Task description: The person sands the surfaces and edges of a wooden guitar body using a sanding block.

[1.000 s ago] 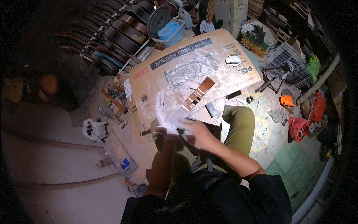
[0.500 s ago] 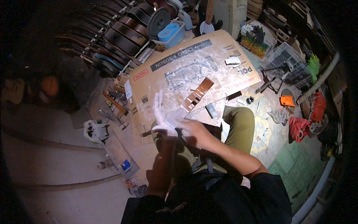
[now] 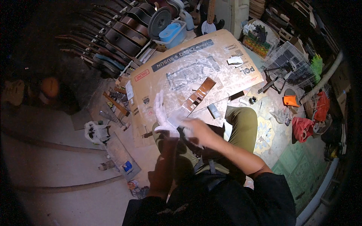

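Right hand [image 3: 197, 130] slightly farther forward

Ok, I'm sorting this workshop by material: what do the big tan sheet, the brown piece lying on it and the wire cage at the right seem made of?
Tan sheet: cardboard, matte, printed like a carton and dusted white.
Brown piece: possibly varnished wood, given its reddish-brown colour and sheen; plastic isn't ruled out.
Wire cage: probably metal, perhaps coated, judging by thin, pale bars.
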The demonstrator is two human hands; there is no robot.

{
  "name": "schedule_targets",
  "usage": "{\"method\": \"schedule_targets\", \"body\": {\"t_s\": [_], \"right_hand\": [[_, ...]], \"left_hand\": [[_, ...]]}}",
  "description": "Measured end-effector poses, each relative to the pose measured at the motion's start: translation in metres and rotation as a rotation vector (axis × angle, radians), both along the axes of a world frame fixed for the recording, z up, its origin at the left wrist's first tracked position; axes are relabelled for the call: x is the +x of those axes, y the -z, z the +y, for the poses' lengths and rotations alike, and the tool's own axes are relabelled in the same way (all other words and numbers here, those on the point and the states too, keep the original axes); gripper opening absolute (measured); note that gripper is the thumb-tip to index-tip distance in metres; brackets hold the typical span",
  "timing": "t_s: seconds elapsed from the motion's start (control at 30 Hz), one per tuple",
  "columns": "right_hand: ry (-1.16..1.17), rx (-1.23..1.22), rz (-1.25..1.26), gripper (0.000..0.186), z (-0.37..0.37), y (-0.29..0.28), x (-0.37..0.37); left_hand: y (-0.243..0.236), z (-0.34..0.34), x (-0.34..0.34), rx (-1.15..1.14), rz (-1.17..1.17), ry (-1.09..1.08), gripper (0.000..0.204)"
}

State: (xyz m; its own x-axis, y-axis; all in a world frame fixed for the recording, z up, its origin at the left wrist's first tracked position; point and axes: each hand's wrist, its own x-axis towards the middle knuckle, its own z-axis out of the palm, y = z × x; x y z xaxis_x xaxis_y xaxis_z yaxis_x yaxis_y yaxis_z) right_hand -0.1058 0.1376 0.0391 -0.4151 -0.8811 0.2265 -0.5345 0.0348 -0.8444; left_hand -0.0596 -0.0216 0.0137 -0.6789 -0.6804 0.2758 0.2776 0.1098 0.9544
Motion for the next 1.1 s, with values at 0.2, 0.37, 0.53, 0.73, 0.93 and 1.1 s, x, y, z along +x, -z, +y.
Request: {"method": "schedule_targets", "body": {"t_s": [0.2,0.37,0.53,0.73,0.93,1.1], "right_hand": [[0.048,0.085,-0.150,0.059,0.002,0.024,-0.014],[0.030,-0.054,-0.157,0.065,0.001,0.020,-0.004],[-0.094,-0.150,-0.273,0.059,0.011,-0.027,0.011],[0.039,0.073,-0.080,0.047,0.014,0.006,-0.001],[0.076,0.023,-0.187,0.053,0.019,0.020,-0.011],[0.033,-0.075,-0.185,0.057,0.015,0.024,-0.002]], "left_hand": [[-0.020,0.019,-0.003,0.025,-0.098,-0.081,0.129],[-0.017,0.020,0.003,-0.047,-0.068,-0.043,0.128],[-0.025,0.024,0.003,-0.043,-0.014,-0.051,0.134],[-0.029,0.029,-0.002,-0.040,0.015,-0.071,0.136],[-0.016,0.023,-0.003,-0.095,-0.008,-0.052,0.134],[-0.010,0.021,-0.003,-0.058,-0.004,-0.059,0.137]]}}
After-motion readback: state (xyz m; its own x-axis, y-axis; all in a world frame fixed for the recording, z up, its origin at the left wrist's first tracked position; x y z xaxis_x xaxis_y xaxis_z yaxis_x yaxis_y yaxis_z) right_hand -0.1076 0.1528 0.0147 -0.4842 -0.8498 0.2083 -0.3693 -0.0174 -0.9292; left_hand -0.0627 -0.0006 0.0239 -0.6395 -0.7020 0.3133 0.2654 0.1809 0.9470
